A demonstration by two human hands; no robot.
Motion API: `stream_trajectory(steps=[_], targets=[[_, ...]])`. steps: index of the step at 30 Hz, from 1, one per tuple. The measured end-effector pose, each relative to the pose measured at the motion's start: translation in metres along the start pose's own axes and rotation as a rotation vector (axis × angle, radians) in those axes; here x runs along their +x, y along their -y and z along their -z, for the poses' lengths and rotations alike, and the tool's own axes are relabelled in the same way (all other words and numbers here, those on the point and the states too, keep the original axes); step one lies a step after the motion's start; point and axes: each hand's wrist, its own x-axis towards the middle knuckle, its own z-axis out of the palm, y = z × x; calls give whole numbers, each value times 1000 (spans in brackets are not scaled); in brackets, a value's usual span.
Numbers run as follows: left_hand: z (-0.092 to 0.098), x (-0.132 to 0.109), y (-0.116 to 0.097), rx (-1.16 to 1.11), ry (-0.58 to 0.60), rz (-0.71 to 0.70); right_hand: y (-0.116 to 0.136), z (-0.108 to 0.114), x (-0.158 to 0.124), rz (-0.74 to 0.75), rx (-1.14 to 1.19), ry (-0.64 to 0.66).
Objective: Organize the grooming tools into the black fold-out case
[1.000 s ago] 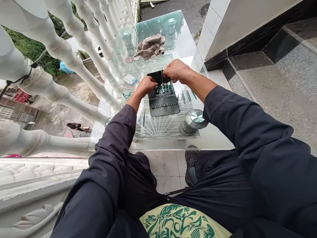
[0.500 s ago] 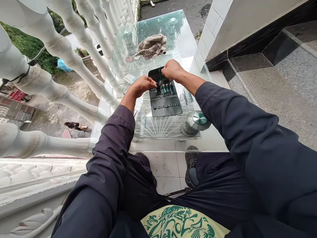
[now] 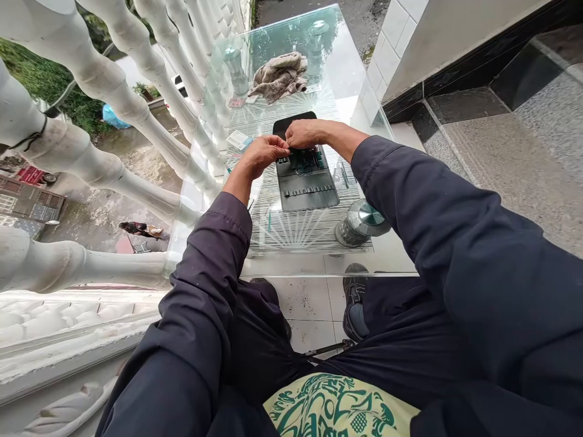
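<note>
A black tool case [image 3: 308, 185] lies unfolded on the glass table [image 3: 319, 79], with green-handled tools held in its upper loops. My left hand [image 3: 262, 153] and my right hand [image 3: 304, 132] meet over the case's upper left corner, fingers curled and touching each other. What they pinch is hidden between the fingers. Several loose green-handled tools [image 3: 344, 174] lie on the glass to the right of the case, and another one [image 3: 269, 219] lies to its left.
A crumpled beige cloth [image 3: 280, 76] lies at the table's far end. A small white packet [image 3: 238, 140] sits left of the case. A metal table-leg cap [image 3: 363, 221] shows near the front right. White balusters [image 3: 109, 97] run along the left; a tiled wall rises on the right.
My right hand dropped from above the case's flap down to my left hand. The thin green tool it held upright is out of sight now. The flap lies flatter.
</note>
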Motion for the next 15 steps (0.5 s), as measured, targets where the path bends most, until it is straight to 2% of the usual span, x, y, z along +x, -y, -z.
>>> stream_trajectory(steps=[4,6,11,15], targets=[[0,0,4,-29,-27,29,3,3,-4,-46,-241,66],[0,0,5,-41,-26,34,2,4,-7,-61,-176,53],[1,0,6,-16,-30,24,-5,4,-9,-113,116,-103],[0,-1,5,2,-27,21,-8,3,-2,-189,131,-171]])
